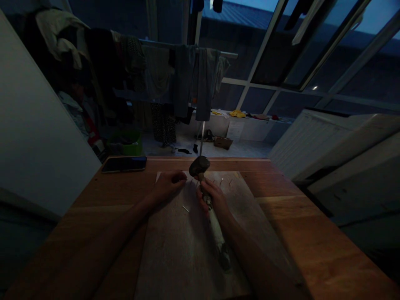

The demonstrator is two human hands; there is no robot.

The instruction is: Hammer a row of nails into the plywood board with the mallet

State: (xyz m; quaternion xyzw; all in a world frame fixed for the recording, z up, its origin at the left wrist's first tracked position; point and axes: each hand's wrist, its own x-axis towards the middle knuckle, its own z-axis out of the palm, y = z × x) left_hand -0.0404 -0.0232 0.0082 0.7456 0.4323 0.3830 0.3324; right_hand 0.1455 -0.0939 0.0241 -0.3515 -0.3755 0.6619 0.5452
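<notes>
My right hand (215,196) is wrapped around the handle of a hammer (215,229), close below its dark, blunt head. The head points away from me and the long worn handle slants back toward me above the wooden board (168,254). At the board's far left edge, my left hand (168,184) is closed with thumb and fingertips together; whatever may be between them is too dark to make out. Several nails (221,181) stand in a row along the far part of the board. A loose nail (186,208) lies flat nearer to me, left of the hammer.
The board rests on a wooden table (287,212). A phone (124,164) lies at the table's far left corner. Beyond the table, clothes (184,79) hang on a rack, with a green tub (126,143) below. A white appliance (328,141) stands to the right.
</notes>
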